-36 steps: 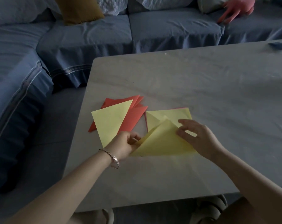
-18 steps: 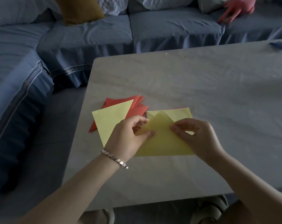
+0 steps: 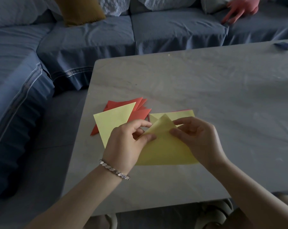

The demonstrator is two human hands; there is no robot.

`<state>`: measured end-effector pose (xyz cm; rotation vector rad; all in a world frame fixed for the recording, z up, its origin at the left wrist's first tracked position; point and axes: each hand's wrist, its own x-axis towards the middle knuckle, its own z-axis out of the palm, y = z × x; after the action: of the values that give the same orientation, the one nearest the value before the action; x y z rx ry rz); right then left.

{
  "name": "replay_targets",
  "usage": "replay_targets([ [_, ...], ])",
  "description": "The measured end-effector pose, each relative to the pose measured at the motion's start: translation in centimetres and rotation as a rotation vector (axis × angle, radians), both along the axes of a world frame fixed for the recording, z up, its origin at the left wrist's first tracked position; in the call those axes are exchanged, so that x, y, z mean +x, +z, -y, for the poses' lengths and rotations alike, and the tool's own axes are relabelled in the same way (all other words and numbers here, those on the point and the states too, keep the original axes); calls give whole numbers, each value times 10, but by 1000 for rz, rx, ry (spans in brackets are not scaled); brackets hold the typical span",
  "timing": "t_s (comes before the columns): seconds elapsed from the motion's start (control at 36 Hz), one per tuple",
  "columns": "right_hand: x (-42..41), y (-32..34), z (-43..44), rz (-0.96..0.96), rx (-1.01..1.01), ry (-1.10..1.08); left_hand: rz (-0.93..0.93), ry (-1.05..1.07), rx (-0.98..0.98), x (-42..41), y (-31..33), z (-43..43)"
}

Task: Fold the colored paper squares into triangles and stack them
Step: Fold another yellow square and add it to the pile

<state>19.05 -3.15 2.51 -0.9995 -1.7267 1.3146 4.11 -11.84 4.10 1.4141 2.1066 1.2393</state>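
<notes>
You have a pale yellow paper sheet [image 3: 164, 149], a matching pale yellow paper triangle [image 3: 113, 119] and plain red-orange paper triangles [image 3: 140, 114]. Your tabletop [image 3: 206, 83] is light grey with faint marble veins. The fabric sofa cover [image 3: 90, 38] is denim blue with pale trim stripes; its cushion [image 3: 80, 10] is mustard.

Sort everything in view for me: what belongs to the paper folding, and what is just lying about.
Belongs to the job: yellow sheet, pinched by left hand and right hand; yellow triangle on the red triangles; flat yellow squares behind.

Lying about: mustard cushion; pink hand-shaped thing on the sofa; small blue thing at the table's far edge.
</notes>
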Motion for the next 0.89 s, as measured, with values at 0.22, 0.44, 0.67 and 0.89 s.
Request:
replay_targets([
  [0.22, 1, 4, 1, -54, -51, -6, 2, -15, 34, 1, 2, 3],
  [0.44, -1, 7, 3, -57, -47, 5, -56, -3, 126, 3, 5, 2],
  [0.67, -2, 6, 4, -70, -42, -1, -141, -37, 182, 3, 5, 3],
  [0.89, 1, 5, 4, -69, -6, -20, -257, -89, 155, 4, 6, 5],
])
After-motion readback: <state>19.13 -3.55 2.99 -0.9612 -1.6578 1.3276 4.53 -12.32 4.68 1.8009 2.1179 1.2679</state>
